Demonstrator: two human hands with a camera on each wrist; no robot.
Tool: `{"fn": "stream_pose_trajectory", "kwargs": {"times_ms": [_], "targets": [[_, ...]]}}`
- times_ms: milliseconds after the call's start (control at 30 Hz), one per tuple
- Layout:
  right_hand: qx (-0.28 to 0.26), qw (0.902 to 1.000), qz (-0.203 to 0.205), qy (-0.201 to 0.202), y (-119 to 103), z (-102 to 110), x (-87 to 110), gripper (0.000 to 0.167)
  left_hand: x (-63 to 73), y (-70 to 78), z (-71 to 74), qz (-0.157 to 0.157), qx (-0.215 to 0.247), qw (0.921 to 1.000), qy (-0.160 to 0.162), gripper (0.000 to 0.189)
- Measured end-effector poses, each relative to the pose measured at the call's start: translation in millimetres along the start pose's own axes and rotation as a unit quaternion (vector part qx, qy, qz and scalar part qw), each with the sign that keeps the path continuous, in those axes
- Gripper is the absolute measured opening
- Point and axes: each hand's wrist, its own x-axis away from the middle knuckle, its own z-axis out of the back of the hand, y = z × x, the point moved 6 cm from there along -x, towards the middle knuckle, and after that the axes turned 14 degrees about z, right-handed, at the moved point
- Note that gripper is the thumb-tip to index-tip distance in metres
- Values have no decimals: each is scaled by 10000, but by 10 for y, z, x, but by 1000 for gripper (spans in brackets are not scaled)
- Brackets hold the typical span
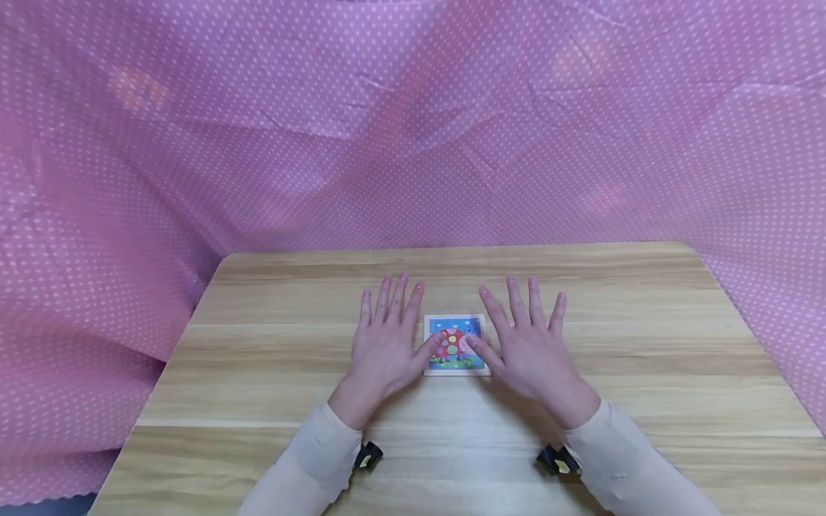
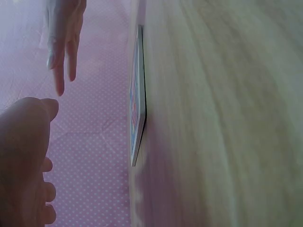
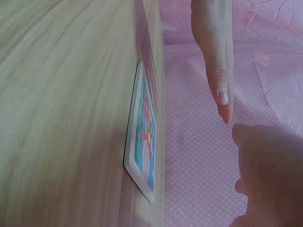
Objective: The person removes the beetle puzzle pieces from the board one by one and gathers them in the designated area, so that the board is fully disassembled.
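Sleeves (image 1: 316, 459), left fingers (image 1: 398, 297), right fingers (image 1: 517, 302), spread wide, holding nothing, thumbs (image 1: 429, 350) over picture board (image 1: 455, 346)

Light is soft; pale glare marks the tabletop (image 1: 445, 466); the right hand (image 1: 534, 352) casts faint shadow; wrist views look hazy.

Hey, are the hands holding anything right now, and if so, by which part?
Nothing is held: the left hand and right hand are spread above the table, apart from the square cartoon picture board lying flat on it.

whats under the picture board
The picture board lies on a wooden tabletop; wood shows around its edges. Whatever is directly beneath is covered and can't be seen.
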Motion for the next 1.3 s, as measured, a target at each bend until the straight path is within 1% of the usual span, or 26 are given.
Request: {"fn": "stream_pose_trajectory", "kwargs": {"times_ms": [167,300,400,500,667,800,900,1000,1133,1233,1300], "targets": [[-50,10000,-11,-34,3,-12,10,81,0,-16,-6,-3,-23,10000,-85,90],[-68,10000,5,-69,15,-23,18,82,5,-30,2,-36,-57,9999,-86,90],[-65,10000,47,-36,15,-14,22,81,11,-41,8,-99,-13,9999,-76,89],[-48,9999,111,38,15,-5,24,81,20,-57,-1,-151,-20,9998,-139,89],[-105,9996,212,129,21,-4,25,80,31,-95,8,-183,99,9994,-278,87],[-145,9993,291,163,33,-1,24,79,34,-126,51,-181,217,9990,-348,85],[-210,9991,333,176,42,4,16,78,29,-143,92,-188,339,9987,-341,83],[-333,9985,375,211,42,20,11,78,28,-152,130,-227,498,9982,-260,81],[-563,9970,438,313,48,39,-4,76,37,-151,176,-355,603,9975,11,74],[-914,9935,503,462,61,51,-24,72,42,-140,216,-484,641,9964,272,67],[-1185,9894,577,613,71,59,-41,69,44,-133,240,-558,675,9953,411,63]]}}
